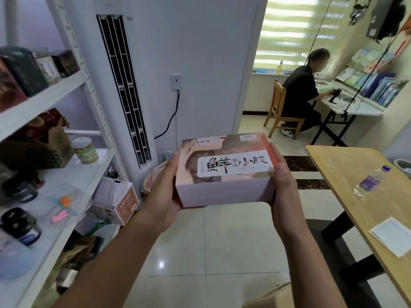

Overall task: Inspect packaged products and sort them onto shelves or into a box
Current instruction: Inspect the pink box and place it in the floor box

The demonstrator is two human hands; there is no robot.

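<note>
I hold a flat pink packaged box [224,172] with a white label and black characters in front of me, top face up, above the tiled floor. My left hand [163,187] grips its left end, thumb on the top edge. Its right end is clasped by my right hand [282,185]. The white metal shelf unit [44,94] stands to my left, holding dark tins, jars and cartons. A corner of a brown cardboard box [269,296] shows at the bottom edge.
A white standing air conditioner [124,85] rises beside the shelves. A wooden table [355,183] at right carries a lying water bottle [371,181] and a white paper [391,236]. A person [300,94] sits at a desk in the far room.
</note>
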